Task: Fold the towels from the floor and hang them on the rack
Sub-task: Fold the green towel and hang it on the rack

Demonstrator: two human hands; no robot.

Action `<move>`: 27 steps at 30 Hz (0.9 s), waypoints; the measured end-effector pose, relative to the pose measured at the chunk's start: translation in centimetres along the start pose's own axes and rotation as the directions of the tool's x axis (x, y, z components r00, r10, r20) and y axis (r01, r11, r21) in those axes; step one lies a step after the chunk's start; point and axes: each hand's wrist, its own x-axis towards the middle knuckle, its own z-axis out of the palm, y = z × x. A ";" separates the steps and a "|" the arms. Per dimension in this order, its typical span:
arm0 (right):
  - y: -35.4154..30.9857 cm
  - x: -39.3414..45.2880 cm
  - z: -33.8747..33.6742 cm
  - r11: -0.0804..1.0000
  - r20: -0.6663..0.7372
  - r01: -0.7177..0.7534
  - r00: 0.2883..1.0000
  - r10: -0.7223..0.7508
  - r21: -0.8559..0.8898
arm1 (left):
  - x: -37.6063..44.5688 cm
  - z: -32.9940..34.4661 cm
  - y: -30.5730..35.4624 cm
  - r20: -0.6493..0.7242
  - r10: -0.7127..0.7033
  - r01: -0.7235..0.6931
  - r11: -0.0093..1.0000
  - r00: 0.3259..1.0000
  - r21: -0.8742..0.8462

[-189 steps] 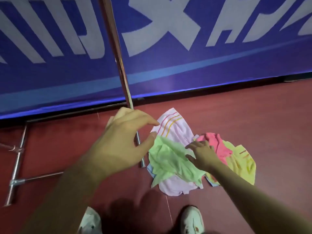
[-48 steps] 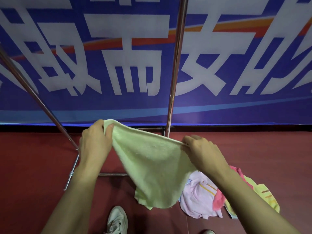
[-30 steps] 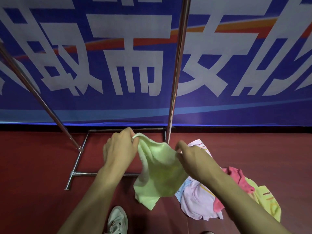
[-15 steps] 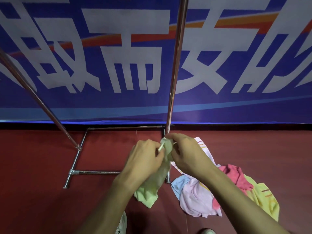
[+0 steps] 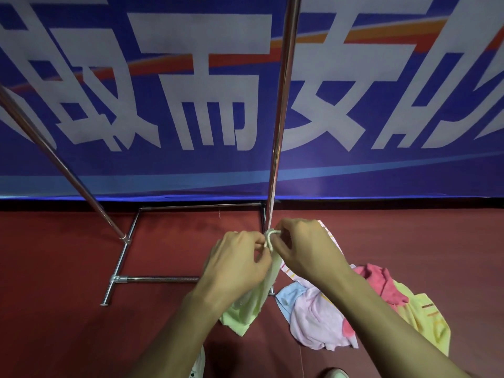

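Green towel [image 5: 252,304] — folded in half, corners pinched together by left hand [image 5: 240,261] and right hand [image 5: 305,252]; rack [image 5: 281,105] bare as far as visible, heap of towels [image 5: 321,320] left on floor [image 5: 68,323].

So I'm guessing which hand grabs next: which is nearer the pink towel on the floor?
Right hand, above its left edge; left hand sits further left of the pink towel.

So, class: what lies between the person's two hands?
Head view: the top edge of the light green terry towel, pinched by left hand and right hand.
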 end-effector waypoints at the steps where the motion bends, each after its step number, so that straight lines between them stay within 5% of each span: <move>1: -0.1 0.0 0.1 1.000 0.000 -0.003 1.000 0.003 -0.007 | -0.2 0.1 0.2 0.000 0.006 -0.006 1.000 1.000 -0.002; 14: -0.1 -0.6 0.5 0.991 0.034 -0.011 0.999 0.016 -0.131 | 0.3 0.0 -1.0 0.066 -0.074 0.079 0.993 0.995 -0.083; 20: 0.4 -0.8 0.4 0.968 0.093 0.064 0.995 -0.043 -0.242 | 0.4 -0.3 -1.3 0.002 -0.009 0.008 0.987 1.000 0.161; 27: 2.8 -1.6 1.4 0.882 0.201 0.085 0.980 0.011 -0.464 | 0.7 -3.1 -2.6 -0.116 0.022 -0.004 0.988 0.993 0.153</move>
